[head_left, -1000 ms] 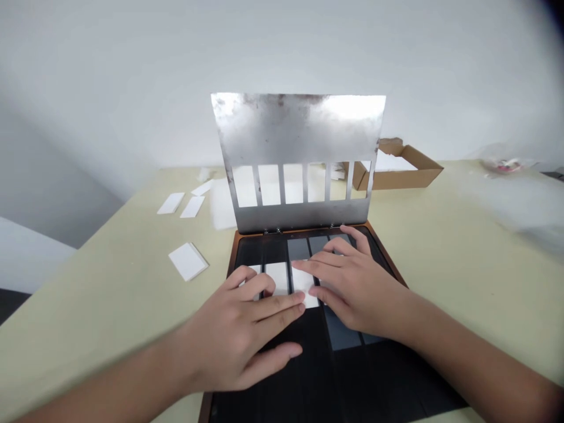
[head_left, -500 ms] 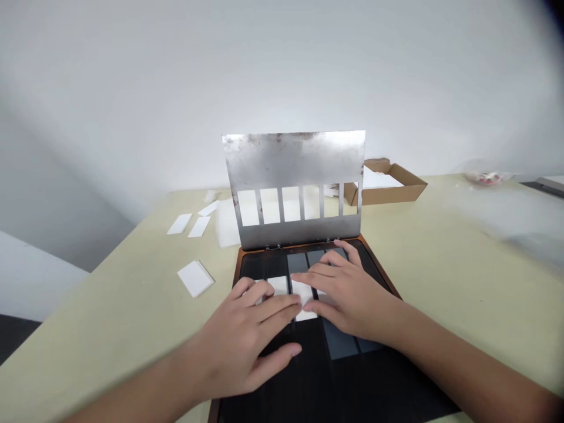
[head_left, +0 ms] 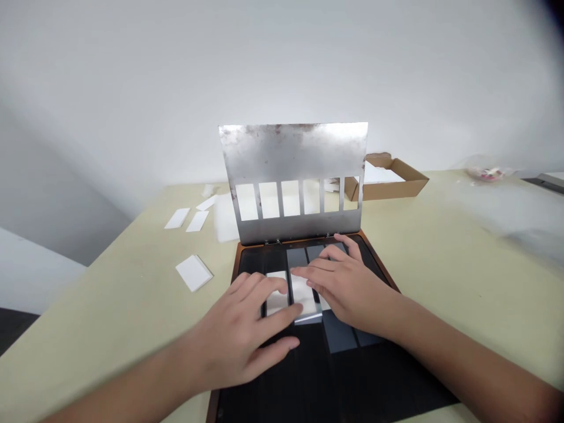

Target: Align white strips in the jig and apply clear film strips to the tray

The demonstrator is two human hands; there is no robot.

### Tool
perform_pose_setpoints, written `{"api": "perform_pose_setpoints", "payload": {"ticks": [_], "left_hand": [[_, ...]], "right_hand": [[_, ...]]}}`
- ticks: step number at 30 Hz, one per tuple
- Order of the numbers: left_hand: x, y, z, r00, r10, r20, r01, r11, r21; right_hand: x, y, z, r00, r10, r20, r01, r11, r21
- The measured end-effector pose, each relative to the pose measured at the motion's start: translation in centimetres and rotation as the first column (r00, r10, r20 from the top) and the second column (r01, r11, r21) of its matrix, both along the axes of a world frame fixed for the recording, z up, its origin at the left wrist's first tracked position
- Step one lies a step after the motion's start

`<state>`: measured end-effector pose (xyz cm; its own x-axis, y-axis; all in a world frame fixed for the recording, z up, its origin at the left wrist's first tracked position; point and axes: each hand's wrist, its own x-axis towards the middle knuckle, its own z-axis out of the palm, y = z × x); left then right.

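A black board (head_left: pixel 282 376) with a brown wooden rim lies in front of me, with a metal plate (head_left: pixel 293 153) hinged upright at its far edge. The plate has a row of rectangular windows. Both hands are at a white card (head_left: pixel 304 294) on the board. My left hand (head_left: pixel 247 329) has its fingers spread, one fingertip at the card's near end, where a pale edge looks slightly raised. My right hand (head_left: pixel 352 285) lies over the card's right side with fingers extended and partly covers another white piece. A second white card (head_left: pixel 277 294) lies to the left, partly behind my left fingers.
On the yellowish table, a small stack of white cards (head_left: pixel 194 272) lies left of the board, with loose cards (head_left: pixel 177 218) farther back. A cardboard box (head_left: pixel 396 188) holding white sheets stands behind right. A clear plastic bag (head_left: pixel 489 173) is at the far right.
My left index finger has lifted and curled, showing more of the left card. A pale edge now shows at the middle card's near end. My right thumb has drawn in toward its fingers.
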<state>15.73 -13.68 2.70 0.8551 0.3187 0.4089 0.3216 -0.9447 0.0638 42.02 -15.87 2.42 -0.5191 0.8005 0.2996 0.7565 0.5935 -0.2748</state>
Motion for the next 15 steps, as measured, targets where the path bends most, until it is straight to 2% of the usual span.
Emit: {"api": "perform_pose_setpoints", "payload": {"ticks": [5,8,11,15], "left_hand": [[0.38,-0.27,0.74,0.974,-0.228,-0.017,0.228,0.974,0.001],[0.68,-0.43,1.06,0.944,-0.328,-0.032,0.33,0.942,0.066],[0.69,-0.46,1.07,0.931,-0.363,-0.044,0.366,0.921,0.137],[0.5,-0.35,0.82,0.927,-0.37,-0.054,0.374,0.916,0.145]], "right_hand": [[0.37,-0.16,0.39,0.999,0.038,0.005,-0.038,0.999,-0.011],[0.72,-0.21,0.63,0.996,0.083,0.023,-0.083,0.996,-0.011],[0.9,-0.13,0.72,0.994,0.102,0.046,-0.103,0.995,0.015],[0.87,0.08,0.63,0.99,0.112,0.086,-0.118,0.991,0.066]]}}
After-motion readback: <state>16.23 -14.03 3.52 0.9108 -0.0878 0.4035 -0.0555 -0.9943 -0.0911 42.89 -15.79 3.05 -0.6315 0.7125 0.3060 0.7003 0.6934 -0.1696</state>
